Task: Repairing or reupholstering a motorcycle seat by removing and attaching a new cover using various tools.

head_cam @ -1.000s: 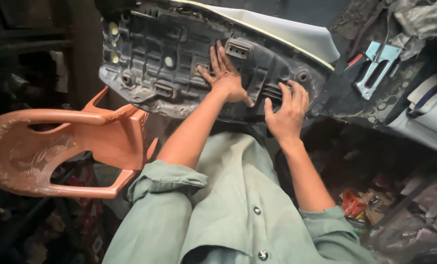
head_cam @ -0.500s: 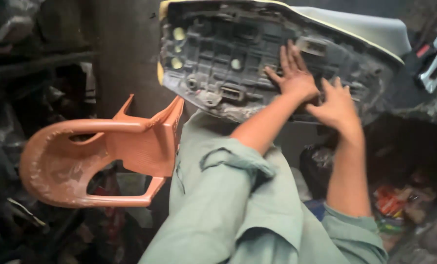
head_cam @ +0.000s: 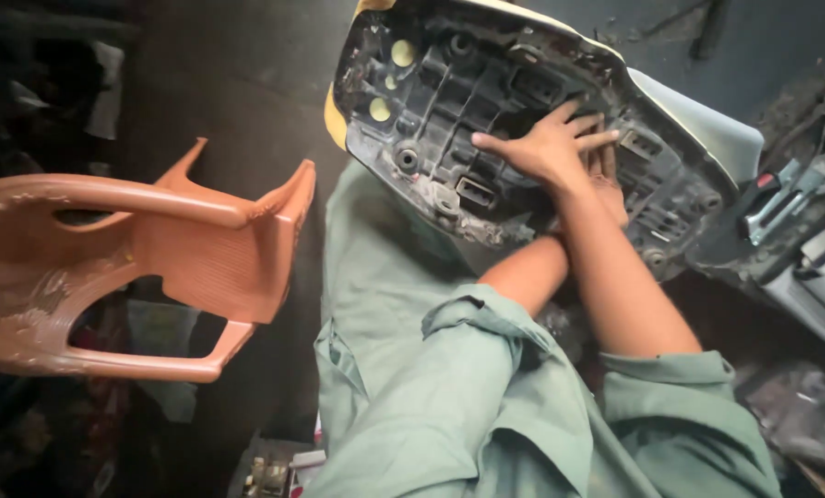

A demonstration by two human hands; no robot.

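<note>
Seat pan [head_cam: 449, 111], a motorcycle seat turned underside up, fills the upper middle of the view, tilted, its black ribbed plastic base facing the camera. Grimy surface; round yellowish pads near its upper left corner, rubber bumpers and a small rectangular latch plate along the lower edge. Pale seat cover [head_cam: 707, 129] shows along the right rim, yellow foam at the left edge.

Orange plastic chair [head_cam: 154, 267] lies on its side at left, well apart from the seat, armrest opening toward the camera.

Green sleeves [head_cam: 486, 387] cover the lower middle; forearms bare, crossing just below the seat.

Grey scooter bodywork [head_cam: 809, 249] at far right, with a metal bracket beside the seat's right end.

Right hand [head_cam: 546, 148] lies flat on the ribbed base, fingers apart and stretched, gripping nothing. Left hand [head_cam: 611, 189] sits under it, mostly hidden by the right wrist; fingers touch the base, but their spread or curl cannot be told.
</note>
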